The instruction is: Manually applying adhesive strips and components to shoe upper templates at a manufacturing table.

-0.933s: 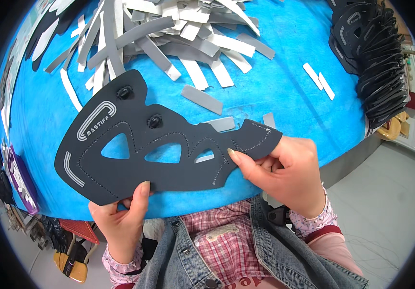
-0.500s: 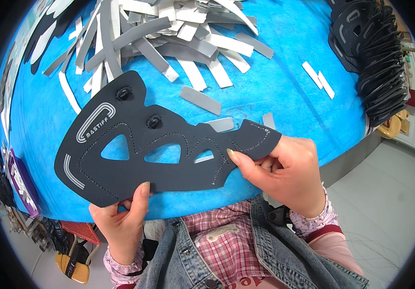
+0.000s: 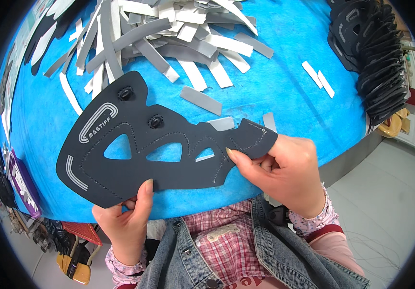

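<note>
- Black, flat and matte, the cut panel (image 3: 164, 154) was held up above the blue table (image 3: 284, 96), between the person's chest and the table's near edge.
- The panel had three triangular cut-outs, lines of pale stitching, two small dark snaps near its upper edge and curved white markings at its wide left end.
- The left hand (image 3: 125, 219) pinched the panel's lower edge at the wide end, thumb on the face and fingers behind.
- The right hand (image 3: 284, 168) gripped the panel's narrow right tip, thumb on top and fingers curled beneath.
- Judging by how it kept its shape between two edge grips, the panel seemed light and fairly stiff yet bendable, like thin leather or foam sheet; it probably would not slip, and the solid margins looked safer to hold than the thin bars between the cut-outs.
- Beyond the panel, on the table, lay a heap of grey and white strips (image 3: 169, 33); one loose grey strip (image 3: 200, 100) lay just past the panel's upper edge.
- Far to the panel's right stood a stack of black cut pieces (image 3: 376, 62) at the table's right rim, with two small white strips (image 3: 317, 78) near it.
</note>
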`<state>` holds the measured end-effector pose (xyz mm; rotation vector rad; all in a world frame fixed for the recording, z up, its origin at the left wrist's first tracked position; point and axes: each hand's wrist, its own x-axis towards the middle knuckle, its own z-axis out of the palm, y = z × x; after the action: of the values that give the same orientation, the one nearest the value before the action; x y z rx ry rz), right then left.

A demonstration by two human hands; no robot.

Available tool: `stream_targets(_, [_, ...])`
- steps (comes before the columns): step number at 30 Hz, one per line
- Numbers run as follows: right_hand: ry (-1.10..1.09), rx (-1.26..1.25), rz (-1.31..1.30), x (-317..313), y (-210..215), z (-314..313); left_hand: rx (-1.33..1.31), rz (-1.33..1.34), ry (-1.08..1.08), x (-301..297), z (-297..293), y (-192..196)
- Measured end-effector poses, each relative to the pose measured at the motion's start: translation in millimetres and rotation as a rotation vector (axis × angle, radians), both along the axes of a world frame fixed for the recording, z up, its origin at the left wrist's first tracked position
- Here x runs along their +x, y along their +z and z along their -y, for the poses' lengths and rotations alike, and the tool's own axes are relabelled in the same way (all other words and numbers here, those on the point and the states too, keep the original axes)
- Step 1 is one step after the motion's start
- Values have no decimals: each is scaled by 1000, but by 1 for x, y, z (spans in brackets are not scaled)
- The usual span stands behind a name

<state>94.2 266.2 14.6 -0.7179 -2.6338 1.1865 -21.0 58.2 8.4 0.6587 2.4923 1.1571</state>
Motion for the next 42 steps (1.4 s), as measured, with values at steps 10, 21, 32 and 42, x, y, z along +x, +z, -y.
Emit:
stream_targets(10, [229,716,-147,20,9,20,29,-173,14,0,-2,-10])
stream_targets(21, [338,709,-133,19,-13,39,369,172,49,-20,4,-8])
stream_targets(32, [234,587,-257,12,21,22,592,317,-77,-30,21,-20])
stream_targets(42, [358,760,-464,-103,28,-37,1144,306,405,-56,73,-20])
